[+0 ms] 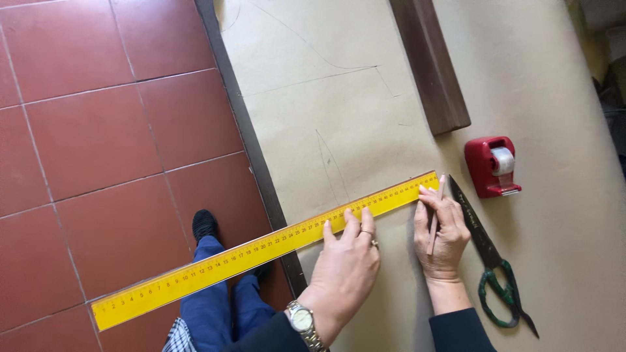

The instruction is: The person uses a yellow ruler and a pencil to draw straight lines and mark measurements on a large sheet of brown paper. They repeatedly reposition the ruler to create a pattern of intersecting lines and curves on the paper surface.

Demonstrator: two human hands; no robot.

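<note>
My left hand (345, 261) presses flat on a long yellow ruler (261, 251) that lies slanted across brown pattern paper (365, 124) and sticks out past the table edge over the floor. A watch and a ring are on that hand. My right hand (442, 231) holds a pencil (435, 218), its tip near the ruler's far end on the paper. Faint pencil lines run across the paper above the ruler.
Green-handled scissors (490, 261) lie just right of my right hand. A red tape dispenser (492, 165) sits beyond them. A dark wooden bar (430, 65) lies on the paper at the top. The dark table edge (254, 150) borders a red tiled floor (98, 143).
</note>
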